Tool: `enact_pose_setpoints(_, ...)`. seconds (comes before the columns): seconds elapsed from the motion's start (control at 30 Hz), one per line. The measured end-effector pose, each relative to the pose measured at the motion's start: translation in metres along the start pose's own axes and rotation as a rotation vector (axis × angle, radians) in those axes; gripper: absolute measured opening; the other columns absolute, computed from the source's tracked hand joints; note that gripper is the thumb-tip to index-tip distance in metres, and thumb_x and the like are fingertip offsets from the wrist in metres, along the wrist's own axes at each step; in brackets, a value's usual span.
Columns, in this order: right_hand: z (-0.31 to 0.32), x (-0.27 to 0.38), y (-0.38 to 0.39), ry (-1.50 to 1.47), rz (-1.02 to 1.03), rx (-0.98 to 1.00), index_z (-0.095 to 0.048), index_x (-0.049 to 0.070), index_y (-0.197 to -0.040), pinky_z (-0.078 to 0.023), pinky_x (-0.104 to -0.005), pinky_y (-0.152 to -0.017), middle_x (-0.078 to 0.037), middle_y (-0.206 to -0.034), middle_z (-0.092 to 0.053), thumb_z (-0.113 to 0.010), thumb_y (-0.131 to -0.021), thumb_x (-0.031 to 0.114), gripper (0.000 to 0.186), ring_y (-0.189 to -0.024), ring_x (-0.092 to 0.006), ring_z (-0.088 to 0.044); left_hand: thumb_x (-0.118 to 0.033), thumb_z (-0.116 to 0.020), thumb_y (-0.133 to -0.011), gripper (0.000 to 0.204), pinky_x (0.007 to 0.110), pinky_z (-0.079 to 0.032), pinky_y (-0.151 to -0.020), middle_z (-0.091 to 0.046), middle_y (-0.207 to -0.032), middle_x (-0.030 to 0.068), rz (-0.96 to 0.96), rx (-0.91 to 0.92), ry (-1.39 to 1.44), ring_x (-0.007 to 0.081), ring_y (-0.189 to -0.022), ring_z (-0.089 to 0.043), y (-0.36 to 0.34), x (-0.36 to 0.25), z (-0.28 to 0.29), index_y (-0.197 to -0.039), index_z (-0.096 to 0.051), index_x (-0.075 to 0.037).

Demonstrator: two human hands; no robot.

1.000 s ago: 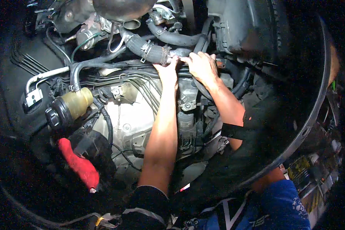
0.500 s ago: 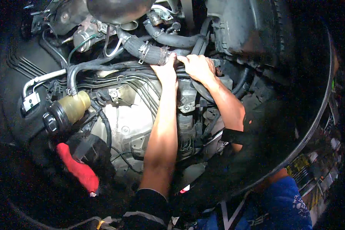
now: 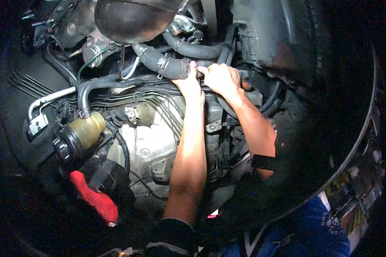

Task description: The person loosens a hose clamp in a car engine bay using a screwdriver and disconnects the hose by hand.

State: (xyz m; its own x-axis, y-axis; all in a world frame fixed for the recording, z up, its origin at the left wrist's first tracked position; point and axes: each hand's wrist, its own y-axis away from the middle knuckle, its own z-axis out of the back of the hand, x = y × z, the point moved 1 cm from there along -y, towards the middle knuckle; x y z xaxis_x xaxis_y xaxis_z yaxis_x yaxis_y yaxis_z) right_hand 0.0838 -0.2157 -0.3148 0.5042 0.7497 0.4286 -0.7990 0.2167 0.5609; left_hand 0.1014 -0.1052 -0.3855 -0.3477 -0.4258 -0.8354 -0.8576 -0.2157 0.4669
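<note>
A grey braided hose (image 3: pixel 168 65) with a metal clamp (image 3: pixel 162 64) runs down to the right across the upper middle of the engine bay. My left hand (image 3: pixel 188 85) grips its right end from below, thumb raised against the frayed braid. Just to the right, my right hand (image 3: pixel 223 81) is closed over the joint at that hose end, fingers curled over the top and thumb close to my left thumb; what exactly lies under those fingers is hidden. Bundled black lines (image 3: pixel 154 94) pass beneath both wrists.
A translucent yellowish reservoir with a black cap (image 3: pixel 83 132) sits at left, above a red cloth-like object (image 3: pixel 94 197). A rounded dark metal part (image 3: pixel 133 21) is at the top, a black plastic housing (image 3: pixel 270 34) at upper right. The curved body edge (image 3: pixel 356 141) borders the right.
The engine bay has shifted slightly down in the view. Both my hands stay closed at the hose end, with only slight movement of thumbs and fingers.
</note>
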Motion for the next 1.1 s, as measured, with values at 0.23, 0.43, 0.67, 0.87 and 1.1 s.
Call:
enact_pose_setpoints(0.23,0.004,-0.007,-0.01,-0.082,-0.056,0.006,-0.076,0.0,-0.09,-0.054,-0.0511,-0.085,-0.029,-0.092,-0.071,-0.051,-0.095,0.055,0.061,-0.093,-0.0427,-0.071,-0.007,-0.076,-0.088,0.061,0.027,-0.052,-0.055,-0.059,-0.113,0.0055,-0.046,-0.011,-0.077,0.0156,-0.09,-0.061,-0.002,0.005,-0.001,-0.136,-0.04,-0.012)
enact_pose_setpoints(0.43,-0.01,-0.021,0.014,-0.102,0.008,-0.178,-0.07,0.013,-0.102,-0.053,-0.0531,-0.08,-0.022,-0.091,-0.071,-0.053,-0.097,0.045,0.036,-0.09,-0.0429,-0.068,-0.012,-0.079,-0.087,0.064,0.028,-0.049,-0.059,-0.059,-0.116,0.004,-0.01,0.007,-0.07,0.0152,-0.093,-0.059,-0.007,0.001,0.003,-0.138,-0.041,-0.015)
enact_pose_setpoints(0.67,-0.007,-0.019,0.002,-0.046,0.003,-0.144,-0.074,0.011,-0.099,-0.053,-0.0522,-0.083,-0.022,-0.094,-0.072,-0.051,-0.098,0.047,0.042,-0.092,-0.0418,-0.069,0.007,-0.077,-0.08,0.077,0.039,-0.05,-0.096,-0.055,-0.126,0.008,0.01,0.044,-0.026,0.0217,-0.108,-0.057,0.001,0.001,0.0,-0.143,-0.037,-0.011)
enact_pose_setpoints(0.87,0.014,-0.011,-0.014,-0.09,-0.13,0.082,-0.078,0.009,-0.098,-0.05,-0.0511,-0.092,-0.024,-0.104,-0.072,-0.055,-0.093,0.053,0.05,-0.103,-0.0418,-0.068,0.004,-0.084,-0.074,0.093,0.038,-0.045,-0.105,-0.048,-0.14,0.0149,-0.044,-0.09,-0.166,0.0261,-0.12,-0.052,-0.001,0.003,-0.01,-0.148,-0.027,-0.002)
enact_pose_setpoints(1.1,0.016,-0.009,-0.012,-0.091,-0.164,0.078,-0.077,0.011,-0.102,-0.049,-0.0502,-0.097,-0.023,-0.11,-0.07,-0.053,-0.092,0.061,0.056,-0.11,-0.0415,-0.065,0.002,-0.081,-0.079,0.081,0.038,-0.047,-0.102,-0.05,-0.134,0.0144,0.047,-0.1,-0.036,0.025,-0.117,-0.054,0.003,0.005,-0.012,-0.142,-0.029,-0.001)
